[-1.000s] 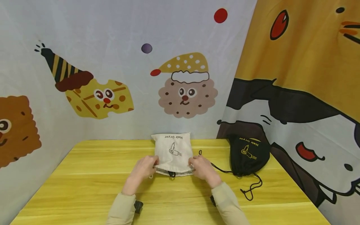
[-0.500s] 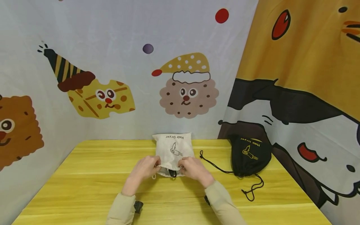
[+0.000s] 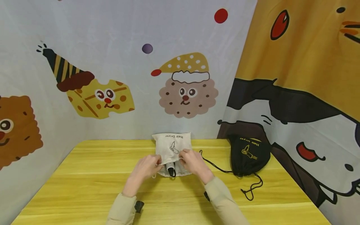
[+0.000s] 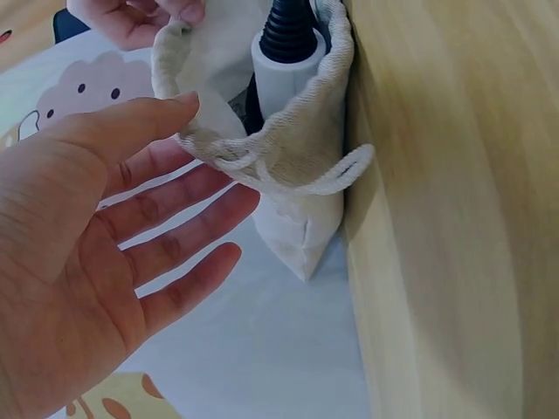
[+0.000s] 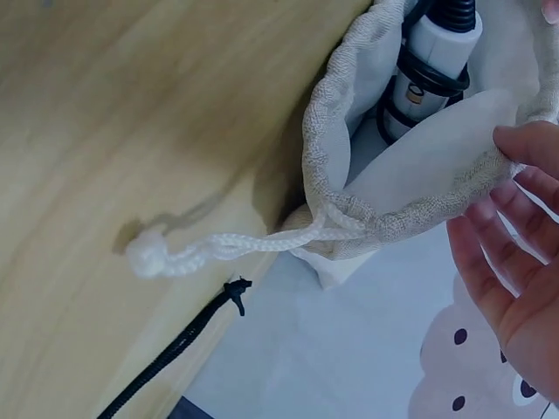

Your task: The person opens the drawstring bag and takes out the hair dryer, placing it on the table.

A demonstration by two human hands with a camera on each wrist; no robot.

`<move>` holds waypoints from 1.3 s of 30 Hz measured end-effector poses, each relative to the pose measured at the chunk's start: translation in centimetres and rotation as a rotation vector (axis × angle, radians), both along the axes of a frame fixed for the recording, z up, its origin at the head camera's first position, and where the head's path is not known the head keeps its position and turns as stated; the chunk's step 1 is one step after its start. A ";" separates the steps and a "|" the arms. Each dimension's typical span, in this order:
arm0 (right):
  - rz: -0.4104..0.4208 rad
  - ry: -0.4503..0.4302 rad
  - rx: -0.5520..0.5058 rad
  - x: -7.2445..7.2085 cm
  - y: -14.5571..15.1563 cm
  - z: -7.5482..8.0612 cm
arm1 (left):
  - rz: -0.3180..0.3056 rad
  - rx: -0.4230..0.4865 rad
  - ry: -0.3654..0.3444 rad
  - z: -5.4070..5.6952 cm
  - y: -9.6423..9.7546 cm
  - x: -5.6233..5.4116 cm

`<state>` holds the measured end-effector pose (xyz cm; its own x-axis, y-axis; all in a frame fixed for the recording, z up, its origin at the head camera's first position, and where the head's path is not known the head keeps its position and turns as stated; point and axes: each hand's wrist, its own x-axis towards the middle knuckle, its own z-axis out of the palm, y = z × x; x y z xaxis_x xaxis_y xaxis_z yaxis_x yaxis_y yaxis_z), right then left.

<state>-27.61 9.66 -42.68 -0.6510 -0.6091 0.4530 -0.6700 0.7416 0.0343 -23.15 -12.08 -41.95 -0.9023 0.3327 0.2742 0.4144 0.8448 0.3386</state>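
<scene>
- Left hand (image 3: 146, 166): thumb and index finger pinch the rim of the white bag (image 3: 165, 147); other fingers sit apart outside it.
- Right hand (image 3: 194, 161): thumb inside, fingers outside, clamped on the same rim.
- Appliance (image 5: 443, 52): lies inside the white bag, between the 2 sets of fingertips (black cord (image 5: 434, 80) wound round it).
- Done, as judged: mouth spread wide, appliance end exposed.
- Remaining, as judged: handling the appliance, which neither hand touches.
- Black bag (image 3: 251, 157): gathered, well right of the right fingers.

Off-white drawstring bag (image 3: 170, 151) on the table (image 3: 87, 175), mouth open, cord-wrapped white handle (image 5: 441, 48) inside.
</scene>
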 end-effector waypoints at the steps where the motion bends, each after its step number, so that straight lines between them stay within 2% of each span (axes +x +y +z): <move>1: -0.002 0.010 -0.007 0.0 0.0 0.1 | 0.005 -0.008 0.010 0.1 0.1 0.0; 10: -0.027 0.012 -0.036 0.0 -0.3 0.7 | 0.002 -0.117 0.144 1.0 1.3 0.4; 18: -0.035 0.059 -0.024 0.1 -0.4 0.9 | -0.024 -0.140 0.127 1.4 2.9 1.1; 23: -0.041 0.074 -0.027 0.2 -0.4 1.0 | -0.074 -0.142 0.114 1.1 3.6 1.3; 27: -0.028 0.088 -0.052 0.2 -0.4 1.0 | -0.081 -0.162 0.122 0.7 4.1 1.5; 31: -0.011 0.103 -0.067 0.4 -0.5 1.1 | -0.049 -0.183 0.132 0.5 4.6 1.9; 39: 0.005 0.105 -0.066 0.6 -0.6 1.1 | 0.068 -0.200 0.157 0.0 4.9 2.2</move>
